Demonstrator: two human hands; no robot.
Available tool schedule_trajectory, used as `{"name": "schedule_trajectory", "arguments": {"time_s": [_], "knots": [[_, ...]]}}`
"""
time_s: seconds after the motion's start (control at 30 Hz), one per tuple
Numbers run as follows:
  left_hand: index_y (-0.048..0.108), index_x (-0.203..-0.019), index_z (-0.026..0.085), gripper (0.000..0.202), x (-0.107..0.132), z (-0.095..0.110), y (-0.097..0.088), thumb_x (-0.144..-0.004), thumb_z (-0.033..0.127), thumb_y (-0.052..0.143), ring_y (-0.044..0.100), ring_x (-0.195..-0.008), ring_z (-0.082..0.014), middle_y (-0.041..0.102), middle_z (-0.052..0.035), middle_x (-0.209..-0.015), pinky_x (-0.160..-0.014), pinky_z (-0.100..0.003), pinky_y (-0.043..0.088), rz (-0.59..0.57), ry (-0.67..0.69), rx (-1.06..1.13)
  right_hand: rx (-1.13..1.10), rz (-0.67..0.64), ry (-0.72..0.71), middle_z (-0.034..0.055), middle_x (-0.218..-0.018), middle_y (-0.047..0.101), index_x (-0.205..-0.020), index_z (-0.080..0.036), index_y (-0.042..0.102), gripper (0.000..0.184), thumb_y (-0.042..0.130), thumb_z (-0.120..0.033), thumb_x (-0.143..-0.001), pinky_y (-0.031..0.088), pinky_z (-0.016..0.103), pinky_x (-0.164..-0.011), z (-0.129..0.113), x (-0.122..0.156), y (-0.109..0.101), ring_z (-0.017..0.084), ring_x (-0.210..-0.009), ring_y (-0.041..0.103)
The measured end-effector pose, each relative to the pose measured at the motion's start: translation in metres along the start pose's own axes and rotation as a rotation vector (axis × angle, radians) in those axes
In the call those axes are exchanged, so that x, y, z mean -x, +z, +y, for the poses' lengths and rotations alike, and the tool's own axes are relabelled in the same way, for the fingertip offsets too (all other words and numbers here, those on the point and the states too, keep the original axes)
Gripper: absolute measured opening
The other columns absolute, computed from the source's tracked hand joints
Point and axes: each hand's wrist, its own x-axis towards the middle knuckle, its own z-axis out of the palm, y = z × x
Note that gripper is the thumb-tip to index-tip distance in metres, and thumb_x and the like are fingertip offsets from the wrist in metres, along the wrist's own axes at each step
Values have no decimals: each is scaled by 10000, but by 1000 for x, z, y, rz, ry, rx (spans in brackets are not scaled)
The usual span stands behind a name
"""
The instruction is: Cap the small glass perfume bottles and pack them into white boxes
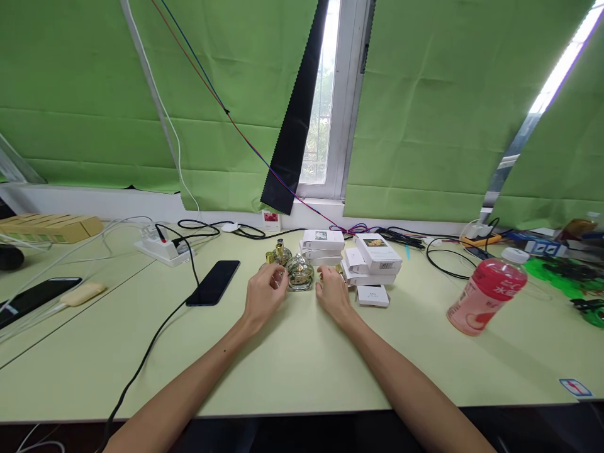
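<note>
A rounded clear glass bottle [300, 273], like a perfume bottle, stands on the table between my two hands. My left hand [265, 294] rests just left of it, fingers curved and slightly apart. Behind those fingers are another glass bottle [280, 253] with a narrow neck and a gold-coloured top [269, 257], partly hidden. To the right of the clear bottle, my right hand [333, 293] has loosely bent fingers, apart from the glass. A small gold-coloured piece [339, 270] shows beyond its knuckles, mostly covered. White boxes [377, 255] are stacked beside this hand.
More white boxes [323, 240] stand behind the bottles, and a small one [372, 296] lies in front. A black phone [213, 283] and a black cable [160, 333] are left. A pink drink bottle [486, 294] stands right. A power strip [163, 246] sits at the back.
</note>
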Motion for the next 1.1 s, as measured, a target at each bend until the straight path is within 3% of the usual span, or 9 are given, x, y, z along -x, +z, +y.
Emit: {"name": "schedule_trajectory", "arguments": {"time_s": [0.17,0.3,0.43,0.7,1.1], "knots": [[679,-960,183,175,-7,2,-7,-902,317,584,535,-576,-116,587,-23,-855,-649,-274,475,133,-34,-22,3,-16,6,118,-1073,680,-1076,-206,614,232,617,-96,-872,415,307,-691,-1,0,-1,239,-895,661],[696,-1007,189,228,-10,-3,-8,-908,362,586,547,-562,-109,644,-41,-976,-691,-297,493,40,-84,-24,37,-82,41,94,-1117,679,-1104,-203,604,210,605,-137,-905,407,278,-707,-4,0,-5,209,-939,657],[705,-1029,192,251,-9,-10,-4,-922,363,557,562,-573,-131,716,-33,-960,-700,-309,480,-12,-106,-14,59,-116,67,76,-1142,674,-1131,-201,595,206,594,-162,-929,401,265,-721,-6,0,-8,194,-977,651],[701,-910,189,213,-11,-13,-6,-862,382,625,542,-566,-133,679,-28,-866,-679,-302,474,60,-125,-15,77,-117,62,74,-1139,675,-1119,-203,596,173,588,-180,-947,390,263,-704,-8,0,-9,194,-977,653],[684,-880,192,303,-18,-20,-8,-762,470,715,553,-529,-123,699,-32,-876,-622,-296,478,114,-273,94,89,-134,57,69,-1106,688,-1087,-193,611,134,583,-192,-956,376,265,-689,-8,1,-9,193,-972,660]]}}
